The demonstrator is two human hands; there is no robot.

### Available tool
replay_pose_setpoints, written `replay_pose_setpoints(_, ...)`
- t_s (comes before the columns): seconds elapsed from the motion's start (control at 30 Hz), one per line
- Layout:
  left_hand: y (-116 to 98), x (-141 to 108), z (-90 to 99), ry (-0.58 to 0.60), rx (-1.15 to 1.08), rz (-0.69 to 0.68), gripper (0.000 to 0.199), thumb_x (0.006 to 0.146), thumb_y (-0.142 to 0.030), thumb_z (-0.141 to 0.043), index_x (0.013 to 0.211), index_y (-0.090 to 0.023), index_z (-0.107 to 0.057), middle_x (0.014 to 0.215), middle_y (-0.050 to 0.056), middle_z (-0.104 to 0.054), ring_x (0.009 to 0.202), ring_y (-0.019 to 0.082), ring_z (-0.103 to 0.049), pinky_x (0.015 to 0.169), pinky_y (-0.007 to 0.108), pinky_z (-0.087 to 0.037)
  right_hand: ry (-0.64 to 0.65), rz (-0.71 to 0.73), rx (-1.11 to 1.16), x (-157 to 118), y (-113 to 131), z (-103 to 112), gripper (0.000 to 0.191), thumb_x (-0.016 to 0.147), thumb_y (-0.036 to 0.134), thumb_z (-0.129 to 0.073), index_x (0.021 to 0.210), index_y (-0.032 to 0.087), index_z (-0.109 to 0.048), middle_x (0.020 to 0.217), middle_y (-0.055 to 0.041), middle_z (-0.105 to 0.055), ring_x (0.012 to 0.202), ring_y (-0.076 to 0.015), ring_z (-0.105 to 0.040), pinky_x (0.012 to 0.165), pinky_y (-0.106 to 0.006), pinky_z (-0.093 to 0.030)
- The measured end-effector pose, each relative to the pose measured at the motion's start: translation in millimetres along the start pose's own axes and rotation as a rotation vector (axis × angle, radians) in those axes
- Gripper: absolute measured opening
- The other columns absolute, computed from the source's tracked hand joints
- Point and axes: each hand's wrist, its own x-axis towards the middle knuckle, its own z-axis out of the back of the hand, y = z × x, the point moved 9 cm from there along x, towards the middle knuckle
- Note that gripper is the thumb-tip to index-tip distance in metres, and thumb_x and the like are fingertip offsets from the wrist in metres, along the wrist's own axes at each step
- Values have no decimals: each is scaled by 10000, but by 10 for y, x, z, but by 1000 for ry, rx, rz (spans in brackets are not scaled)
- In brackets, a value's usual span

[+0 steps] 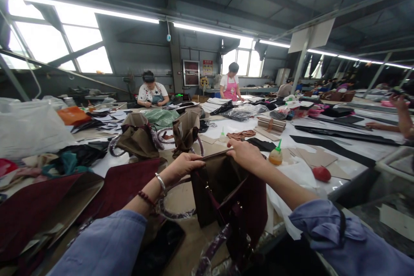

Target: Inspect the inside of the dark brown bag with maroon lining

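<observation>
Head view, workshop floor: you stand at a long work table (339, 148) w/ both hands on the mouth of a dark maroon handbag (226, 198), which sits upright at the table's near edge, right in front of you. Your left hand (184, 164) is closed, pinching the bag's left top rim; a bangle and bead bracelet ride that wrist. Your right hand (244, 153) curls over the far rim, fingers clamped on it, spreading the opening. The bag's plastic-wrapped handles (176, 213) loop down beside it, one toward the front edge. Two tan bags (139, 140) stand just beyond your hands; a small glue bottle w/ green cap (276, 155) stands near your right hand, and a red round object (321, 174) lies on white paper further right. Flat maroon panels (48, 207) lie to your left. Across the table two co-workers (152, 90) work; another person's arm (401, 116) reaches in at far right. Risks, as a judgement: the bag is perched close to the edge, so a hard tug on the rim could tip it off; a sweep of your right arm could knock the glue bottle onto the material; the hanging handle may snag your sleeve.
</observation>
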Motion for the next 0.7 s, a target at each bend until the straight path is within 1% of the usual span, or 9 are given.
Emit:
replay_pose_setpoints(0.1,-2,-8,2,-3,2,3,271,641,-270,-630,877,-138,-651,672,18,-650,587,109,-563,592,212,-442,15,11,4,-10,2,-7,197,795,309,-471,940,234,-580,892,-68,-626,851,-219,-563,671,-289,-397)
replay_pose_setpoints(0.17,-1,-14,0,-4,1,5,285,641,-266,-631,894,-135,-647,668,19,-649,587,110,-564,590,211,-441,18,11,7,-9,1,-10,190,790,312,-476,921,238,-593,887,-63,-627,846,-212,-562,666,-284,-395)
replay_pose_setpoints(0.53,-31,-34,-30,-25,-16,35,299,612,-275,-657,866,-119,-652,685,31,-655,580,114,-566,586,218,-445,22,-23,12,25,-41,-24,200,784,332,-476,920,250,-598,887,-55,-628,850,-214,-561,654,-283,-392)
replay_pose_setpoints(0.7,-46,-56,-55,-21,-2,37,310,598,-297,-665,848,-113,-655,682,35,-653,586,118,-566,584,219,-439,30,-30,14,35,-49,-34,199,774,341,-488,901,236,-598,874,-57,-627,829,-209,-563,643,-274,-388)
